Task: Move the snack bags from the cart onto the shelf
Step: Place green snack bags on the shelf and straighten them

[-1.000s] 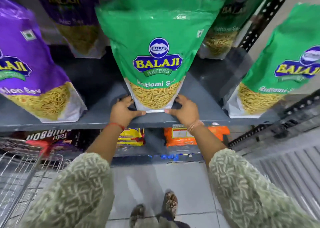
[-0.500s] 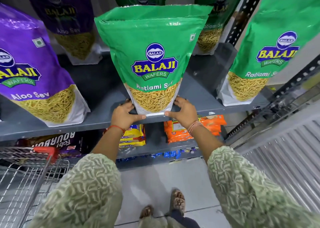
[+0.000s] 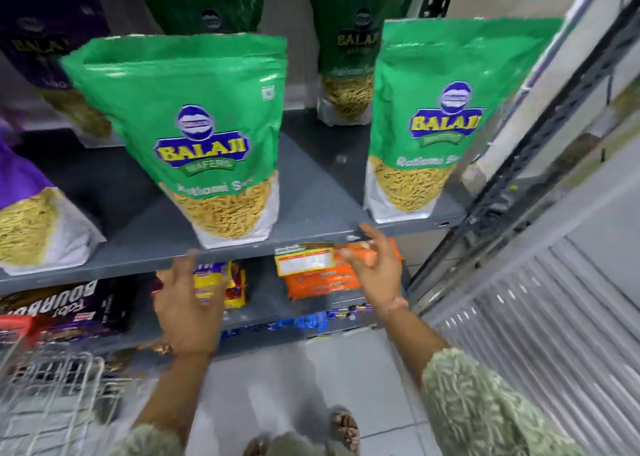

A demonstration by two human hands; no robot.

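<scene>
Blurring both hands, left hand (image 3: 187,303) spread, right hand (image 3: 375,268) spread, cart (image 3: 52,386) cropped

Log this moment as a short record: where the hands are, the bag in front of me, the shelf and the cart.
left hand: open, empty, below shelf edge
right hand: open, empty, below shelf edge
green Balaji sev bag: upright on shelf, untouched
grey shelf: also holds a second green bag at right
wire cart: lower left, contents not visible
</scene>
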